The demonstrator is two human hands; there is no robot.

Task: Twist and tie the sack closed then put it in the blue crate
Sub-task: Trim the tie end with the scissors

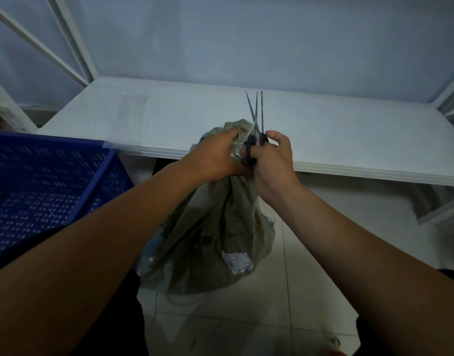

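We are looking down at a grey-green sack point(215, 242) in the middle of the view. It is sitting in front of the edge of a white table point(169, 116) and over the pale floor tiles point(285, 317). We cannot tell if its bottom is touching the floor. The left hand point(218, 155) is squeezing the bunched top of the sack with its fingers curled tight around the neck, so most of the neck is hiding under the hand. A little bit of sack is poking out past the fingers toward twelve o'clock. The right hand point(274, 160) is touching the left hand on its three o'clock side, and its fingers and thumb are pinching the dark ties point(261, 111). A black loop is going around the neck between the two hands, but fingers are covering part of it, so we cannot tell how tight it is. Three thin tails are sticking up toward twelve o'clock, over the table. The blue crate point(41, 181) is sitting at nine o'clock from the sack, near it but not touching, and the left edge of the view is cutting it off. The light is dim, and we cannot make out what is filling the sack. A white label point(237, 262) is showing low on the sack at five o'clock, and its writing is too blurry to read.
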